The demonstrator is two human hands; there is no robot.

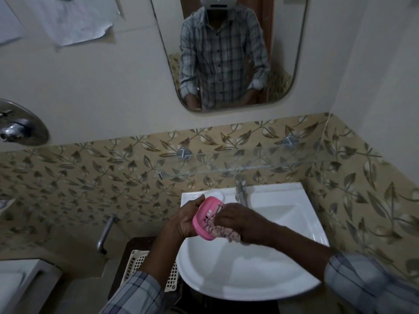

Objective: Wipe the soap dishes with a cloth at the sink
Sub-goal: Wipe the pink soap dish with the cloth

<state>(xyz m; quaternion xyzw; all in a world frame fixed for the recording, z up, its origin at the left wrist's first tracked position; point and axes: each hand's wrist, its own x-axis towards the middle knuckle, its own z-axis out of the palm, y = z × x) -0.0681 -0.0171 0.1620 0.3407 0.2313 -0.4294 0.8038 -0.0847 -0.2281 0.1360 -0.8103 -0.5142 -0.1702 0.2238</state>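
Observation:
A pink plastic soap dish [202, 217] with slots in its base is held tilted above the left rim of the white sink [249, 273]. My left hand [187, 219] grips the dish from the left, fingers curled round its back. My right hand [238, 223] holds a patterned pinkish cloth [223, 232] bunched up and presses it into the dish's hollow. Most of the cloth is hidden under my right hand.
A chrome tap [240, 189] stands at the back of the sink, under a glass shelf [249, 164]. A cream plastic basket [138, 261] sits on a dark stand left of the sink. A mirror [226, 53] hangs above, and a metal wall valve [20, 125] is at the far left.

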